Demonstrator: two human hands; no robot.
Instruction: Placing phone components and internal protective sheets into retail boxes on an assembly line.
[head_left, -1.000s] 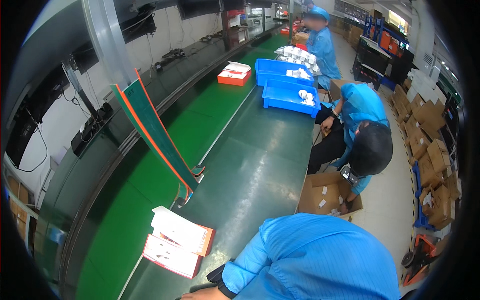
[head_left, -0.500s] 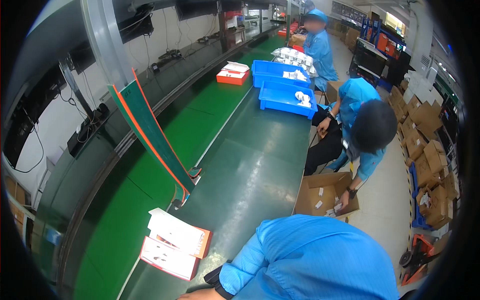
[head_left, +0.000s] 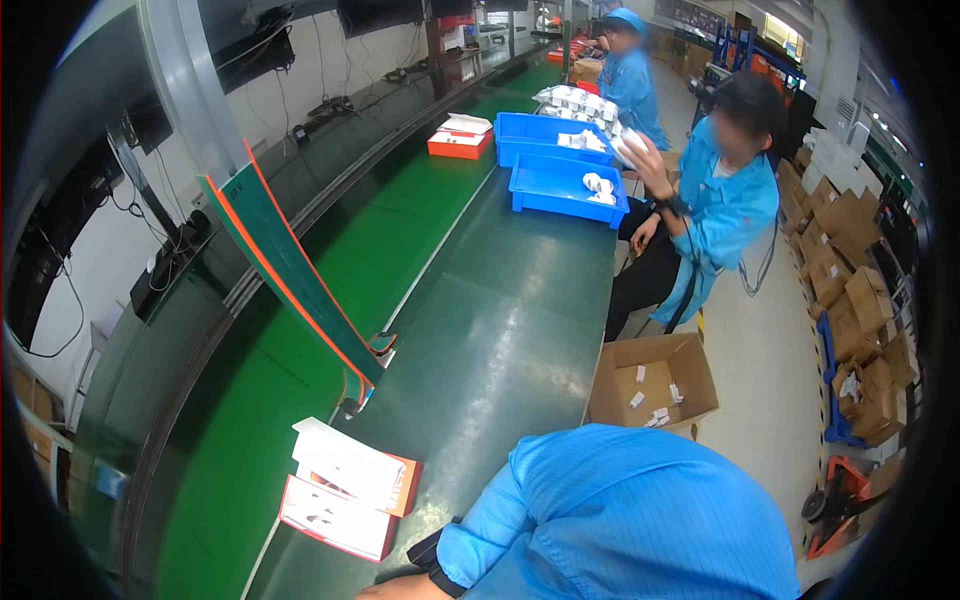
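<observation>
Co-worker far right had sat upright since a second ago, raising a white item beside the blue bins. Near left, the orange-and-white boxes lay unmoved just beyond the wearer's left hand; its grip couldn't be told, right hand unseen.

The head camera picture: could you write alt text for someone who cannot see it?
A person in a blue sleeve leans over a dark green workbench, their wrist by two stacked orange and white boxes near the bottom edge. Farther along, a seated co-worker lifts a hand beside blue trays, with an open cardboard box on the floor.
</observation>
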